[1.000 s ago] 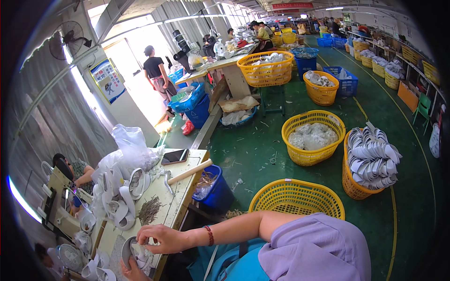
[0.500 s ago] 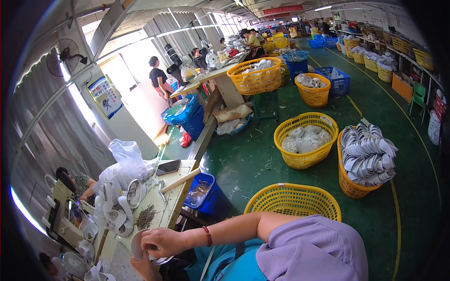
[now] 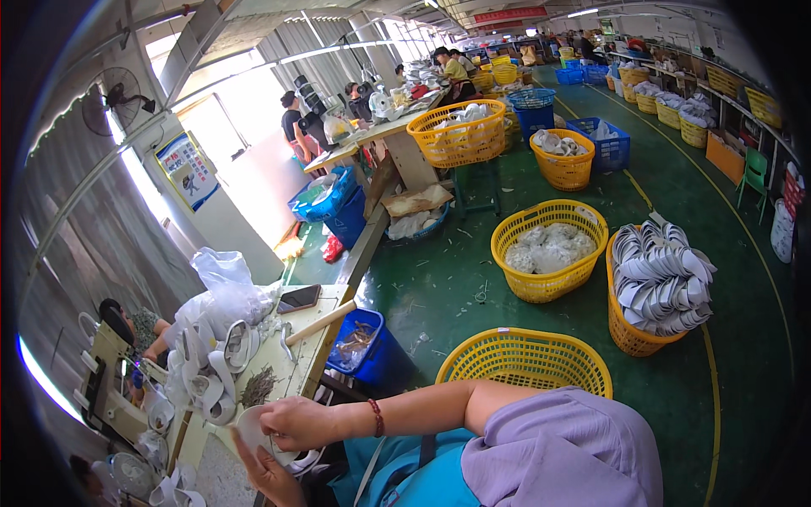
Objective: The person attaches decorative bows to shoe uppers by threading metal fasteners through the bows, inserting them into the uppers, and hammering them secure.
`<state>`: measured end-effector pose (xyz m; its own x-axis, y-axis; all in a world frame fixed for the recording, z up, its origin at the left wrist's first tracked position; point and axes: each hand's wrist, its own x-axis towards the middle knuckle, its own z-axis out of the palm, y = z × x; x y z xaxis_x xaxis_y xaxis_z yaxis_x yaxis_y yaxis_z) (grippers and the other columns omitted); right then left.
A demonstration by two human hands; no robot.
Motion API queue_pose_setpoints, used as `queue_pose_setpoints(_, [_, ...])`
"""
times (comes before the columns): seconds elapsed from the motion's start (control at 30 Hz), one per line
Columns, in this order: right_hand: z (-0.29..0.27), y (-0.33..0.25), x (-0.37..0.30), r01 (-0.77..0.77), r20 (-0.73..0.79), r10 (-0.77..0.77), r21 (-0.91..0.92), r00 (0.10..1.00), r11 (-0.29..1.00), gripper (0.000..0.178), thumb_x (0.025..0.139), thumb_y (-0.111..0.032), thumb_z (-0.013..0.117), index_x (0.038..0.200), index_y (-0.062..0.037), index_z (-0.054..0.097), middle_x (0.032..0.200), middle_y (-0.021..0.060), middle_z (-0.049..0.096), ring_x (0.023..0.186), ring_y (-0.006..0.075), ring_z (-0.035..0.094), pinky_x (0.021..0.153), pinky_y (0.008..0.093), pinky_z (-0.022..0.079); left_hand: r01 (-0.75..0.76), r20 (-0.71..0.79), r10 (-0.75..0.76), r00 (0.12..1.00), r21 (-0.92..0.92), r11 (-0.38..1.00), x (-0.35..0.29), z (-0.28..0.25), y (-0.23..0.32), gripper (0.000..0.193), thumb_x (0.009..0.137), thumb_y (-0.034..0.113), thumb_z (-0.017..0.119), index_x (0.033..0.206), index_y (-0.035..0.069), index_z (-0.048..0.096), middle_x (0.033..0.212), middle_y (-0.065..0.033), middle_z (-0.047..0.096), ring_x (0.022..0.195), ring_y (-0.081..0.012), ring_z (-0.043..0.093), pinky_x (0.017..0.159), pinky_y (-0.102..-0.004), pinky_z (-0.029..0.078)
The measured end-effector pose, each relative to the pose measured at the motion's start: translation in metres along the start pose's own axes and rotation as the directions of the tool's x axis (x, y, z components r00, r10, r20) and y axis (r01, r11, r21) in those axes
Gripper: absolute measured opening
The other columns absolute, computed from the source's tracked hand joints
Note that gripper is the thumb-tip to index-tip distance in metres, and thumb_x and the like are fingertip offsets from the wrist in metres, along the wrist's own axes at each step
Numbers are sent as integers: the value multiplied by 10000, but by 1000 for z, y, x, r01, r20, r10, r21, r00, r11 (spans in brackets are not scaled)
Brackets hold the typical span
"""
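Note:
At the near edge of the work table (image 3: 297, 359), my two bare hands are on a curved white shoe piece (image 3: 252, 420). My right hand (image 3: 297, 424) has curled fingers closed on its near side, with a red bead bracelet on the wrist. From below, my left hand (image 3: 274, 482) supports it, fingers stretched along its outer edge and the thumb raised. More white material hangs below the hands, partly hidden. Several white shoe pieces (image 3: 221, 384) lie on the table just beyond, next to a small heap of dark scraps (image 3: 258, 385).
A phone (image 3: 300, 297), a wooden rod (image 3: 323, 323) and a clear plastic bag (image 3: 224, 275) are farther along the table. A blue bin (image 3: 369, 346) stands beside it. Yellow baskets (image 3: 524, 336) stand on the green floor to the right. A person works at a sewing machine (image 3: 110, 380) at left.
My left hand's fingers have opened out and straightened along the white piece. My right hand has shifted slightly right and up, and the piece has turned a little.

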<state>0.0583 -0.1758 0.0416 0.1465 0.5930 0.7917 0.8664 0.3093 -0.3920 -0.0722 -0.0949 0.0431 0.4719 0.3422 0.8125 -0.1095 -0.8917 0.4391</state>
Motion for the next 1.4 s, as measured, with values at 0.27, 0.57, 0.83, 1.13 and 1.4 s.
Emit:
queue_pose_setpoints(0.27, [3, 10, 5, -160, 4, 174, 411, 985, 898, 301, 685, -101, 632, 936, 2, 501, 837, 149, 599, 799, 284, 609, 696, 364, 485, 65, 149, -61, 987, -20, 998, -7, -1, -21, 281, 871, -42, 477, 1130, -51, 585, 973, -149, 663, 883, -208, 636, 799, -294, 479])
queue_pose_setpoints(0.57, [13, 31, 8, -280, 211, 205, 440, 956, 853, 226, 712, -147, 672, 838, 0, 554, 791, 126, 605, 740, 259, 602, 638, 337, 479, 98, 196, -102, 975, 29, 995, -8, -7, -42, 147, 857, 0, 550, 968, -66, 620, 818, -128, 662, 703, -150, 609, 670, -299, 482])
queue_pose_setpoints(0.83, [21, 19, 11, -108, 273, 75, 110, 959, 988, 323, 744, -305, 650, 786, -7, 534, 738, 149, 559, 735, 354, 567, 661, 425, 456, 210, 158, -204, 966, -20, 978, -5, -17, -41, 278, 893, 216, 606, 966, -48, 654, 862, -154, 684, 728, -232, 642, 659, -338, 496])
queue_pose_setpoints(1.13, [44, 28, 12, -112, 194, 107, 14, 975, 994, 267, 725, -190, 638, 867, -20, 489, 738, 146, 544, 691, 345, 565, 581, 418, 454, 296, 84, -294, 952, -20, 955, 6, -3, -39, 193, 882, 135, 600, 927, -36, 676, 833, -153, 687, 685, -241, 646, 608, -323, 496])
queue_pose_setpoints(1.4, [50, 33, 17, -292, 175, 258, 215, 950, 932, 263, 704, -185, 643, 876, -35, 512, 737, 158, 580, 695, 350, 586, 606, 416, 461, 185, 32, -201, 979, 273, 944, 1, 0, -61, 150, 872, 151, 620, 909, 29, 699, 816, -164, 690, 645, -264, 654, 567, -336, 495])
